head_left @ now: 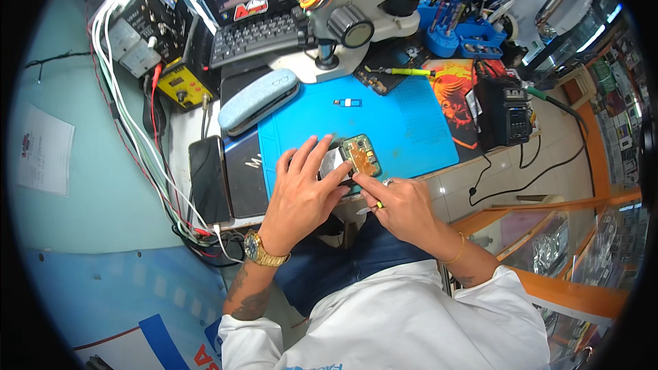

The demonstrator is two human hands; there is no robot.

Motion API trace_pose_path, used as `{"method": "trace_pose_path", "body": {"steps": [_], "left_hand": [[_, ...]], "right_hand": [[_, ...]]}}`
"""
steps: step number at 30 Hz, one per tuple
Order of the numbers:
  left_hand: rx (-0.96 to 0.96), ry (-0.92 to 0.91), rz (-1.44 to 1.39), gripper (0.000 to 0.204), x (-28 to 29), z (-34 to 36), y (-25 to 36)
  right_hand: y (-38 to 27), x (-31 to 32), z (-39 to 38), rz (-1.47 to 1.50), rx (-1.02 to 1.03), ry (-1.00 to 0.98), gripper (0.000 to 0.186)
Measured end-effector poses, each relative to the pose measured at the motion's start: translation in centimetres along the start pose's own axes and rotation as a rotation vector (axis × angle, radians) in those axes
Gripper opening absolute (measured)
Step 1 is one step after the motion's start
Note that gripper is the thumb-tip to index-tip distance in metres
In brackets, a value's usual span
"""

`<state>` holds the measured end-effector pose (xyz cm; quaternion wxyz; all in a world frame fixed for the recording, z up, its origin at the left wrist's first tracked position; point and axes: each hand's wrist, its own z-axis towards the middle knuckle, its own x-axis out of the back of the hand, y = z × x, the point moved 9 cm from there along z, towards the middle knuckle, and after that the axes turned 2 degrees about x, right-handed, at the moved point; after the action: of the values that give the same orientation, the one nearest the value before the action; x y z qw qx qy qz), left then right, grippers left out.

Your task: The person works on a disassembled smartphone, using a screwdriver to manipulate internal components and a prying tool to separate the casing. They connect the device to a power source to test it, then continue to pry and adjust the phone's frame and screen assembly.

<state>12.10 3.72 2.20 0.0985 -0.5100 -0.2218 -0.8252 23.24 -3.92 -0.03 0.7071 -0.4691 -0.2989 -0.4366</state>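
Observation:
An opened phone [362, 157] lies near the front edge of the blue work mat [404, 113], its circuit board and copper-coloured shielding showing. My left hand [299, 188] steadies it: thumb and index finger close on the phone's left side, the other fingers stretched across a pale part that looks like a battery. My right hand [406, 209] is closed at the lower right of the phone, its index fingertip against the board. A slim tool with a yellow-green band [380, 204] sticks out below these fingers; its kind is not clear and its working end is hidden.
A small blue-framed part [348, 103] lies farther back on the mat. Behind it stands a microscope [353, 24]. A grey-blue case [260, 101] and a dark phone [209, 178] lie left, beside loose cables. A yellow-green pen-like tool [408, 72] and a black device [507, 113] are right.

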Motion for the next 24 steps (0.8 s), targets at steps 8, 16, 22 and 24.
{"method": "trace_pose_path", "body": {"steps": [8, 16, 22, 24], "left_hand": [[-0.022, -0.075, -0.029, 0.053, -0.1, 0.6, -0.4], [0.099, -0.056, -0.083, 0.069, 1.2, 0.1, -1.4], [0.127, -0.052, -0.088, 0.067, 1.5, 0.5, -1.7], [0.109, -0.013, -0.097, 0.067, 1.7, 0.3, -2.2]], "right_hand": [[0.9, 1.3, -0.5, 0.053, -0.034, 0.151, 0.040], [-0.4, 0.5, -0.3, -0.086, -0.004, 0.052, 0.036], [-0.2, 0.2, 0.3, -0.031, -0.027, -0.074, 0.036], [1.4, 1.4, 0.7, -0.005, -0.045, 0.020, 0.037]]}}
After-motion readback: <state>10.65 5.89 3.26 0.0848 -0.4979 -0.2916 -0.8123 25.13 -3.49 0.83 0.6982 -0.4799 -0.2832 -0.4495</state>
